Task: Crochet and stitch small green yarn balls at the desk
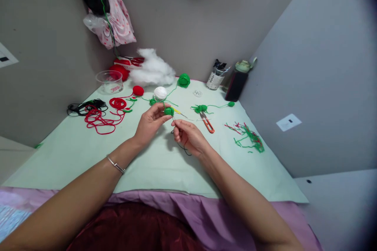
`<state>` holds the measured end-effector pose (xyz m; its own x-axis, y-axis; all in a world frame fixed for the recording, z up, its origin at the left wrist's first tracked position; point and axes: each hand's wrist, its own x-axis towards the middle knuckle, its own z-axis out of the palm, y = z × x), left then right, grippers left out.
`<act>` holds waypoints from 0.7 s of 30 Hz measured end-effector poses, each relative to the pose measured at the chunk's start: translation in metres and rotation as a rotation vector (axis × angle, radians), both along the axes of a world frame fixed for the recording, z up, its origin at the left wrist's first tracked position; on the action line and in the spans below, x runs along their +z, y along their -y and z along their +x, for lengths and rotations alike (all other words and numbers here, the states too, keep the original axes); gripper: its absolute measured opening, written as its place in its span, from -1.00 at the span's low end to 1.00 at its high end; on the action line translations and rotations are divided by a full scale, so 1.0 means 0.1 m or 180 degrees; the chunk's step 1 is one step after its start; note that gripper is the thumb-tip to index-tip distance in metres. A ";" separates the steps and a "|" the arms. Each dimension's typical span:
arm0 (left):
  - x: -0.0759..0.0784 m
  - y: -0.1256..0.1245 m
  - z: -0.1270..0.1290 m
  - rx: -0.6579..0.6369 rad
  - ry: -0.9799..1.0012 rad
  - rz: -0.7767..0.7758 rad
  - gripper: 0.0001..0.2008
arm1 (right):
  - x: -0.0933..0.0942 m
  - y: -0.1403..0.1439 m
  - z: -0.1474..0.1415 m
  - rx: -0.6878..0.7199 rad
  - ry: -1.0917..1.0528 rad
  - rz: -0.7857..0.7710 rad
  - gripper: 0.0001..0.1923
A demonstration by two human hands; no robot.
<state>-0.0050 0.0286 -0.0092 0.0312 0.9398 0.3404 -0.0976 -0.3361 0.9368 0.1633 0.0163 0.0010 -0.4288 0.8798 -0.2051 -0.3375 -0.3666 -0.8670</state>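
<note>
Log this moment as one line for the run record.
left hand: pinches small green crochet piece | right hand: holds dark thread | nearby: orange snips, white yarn ball

Both forearms reach forward and converge — left hand (150, 122) palm-up, fingers pinched at the tips; right hand (188, 135) curled, fingers closed

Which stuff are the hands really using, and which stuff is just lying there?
In use:
- small green yarn piece, pinched by the left hand
- thin dark thread, hanging from the right hand

Just lying about:
- orange-handled snips
- red yarn tangle
- white yarn ball
- green yarn ball
- white stuffing
- yarn scraps
- dark bottle
</note>
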 end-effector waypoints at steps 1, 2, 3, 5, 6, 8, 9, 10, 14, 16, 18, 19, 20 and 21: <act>-0.01 -0.01 0.00 0.0018 -0.0021 -0.0003 -0.67 | 0.02 0.01 0.01 -0.0028 -0.0037 0.0025 -0.72; -0.02 -0.02 0.00 0.0032 -0.0063 0.0006 -0.67 | 0.04 0.01 0.02 -0.0066 -0.0094 0.0044 -0.72; -0.04 -0.02 0.00 0.0040 -0.0129 0.0029 -0.67 | 0.06 0.01 0.03 -0.0103 -0.0160 0.0047 -0.73; -0.07 -0.03 -0.01 0.0008 -0.0320 0.0092 -0.68 | 0.11 0.01 0.04 -0.0163 -0.0301 0.0032 -0.76; -0.09 -0.03 -0.01 -0.0031 -0.0433 0.0131 -0.69 | 0.13 0.01 0.05 -0.0167 -0.0356 0.0020 -0.77; -0.12 -0.04 -0.02 -0.0124 -0.0664 0.0233 -0.69 | 0.16 0.00 0.08 -0.0135 -0.0437 0.0005 -0.80; -0.13 -0.04 -0.02 -0.0167 -0.0770 0.0295 -0.69 | 0.17 -0.01 0.09 -0.0116 -0.0469 0.0000 -0.81; -0.14 -0.04 -0.03 -0.0203 -0.0854 0.0357 -0.69 | 0.17 -0.02 0.10 -0.0106 -0.0502 -0.0004 -0.83; -0.14 -0.04 -0.02 -0.0265 -0.1050 0.0598 -0.73 | 0.18 -0.03 0.11 -0.0099 -0.0644 0.0053 -0.88; -0.13 -0.02 0.00 -0.0247 -0.1101 0.0655 -0.75 | 0.19 -0.04 0.12 -0.0099 -0.0664 0.0133 -0.88; -0.12 0.00 0.02 -0.0272 -0.0978 0.0512 -0.74 | 0.21 -0.04 0.14 -0.0068 -0.0592 0.0206 -0.85; -0.11 0.01 0.02 -0.0338 -0.0823 0.0343 -0.72 | 0.22 -0.05 0.15 -0.0045 -0.0509 0.0251 -0.83; -0.11 0.01 0.03 -0.0427 -0.0612 0.0146 -0.70 | 0.23 -0.05 0.17 -0.0023 -0.0395 0.0309 -0.81; -0.10 0.01 0.04 -0.0526 -0.0373 -0.0051 -0.68 | 0.24 -0.04 0.19 -0.0002 -0.0261 0.0374 -0.79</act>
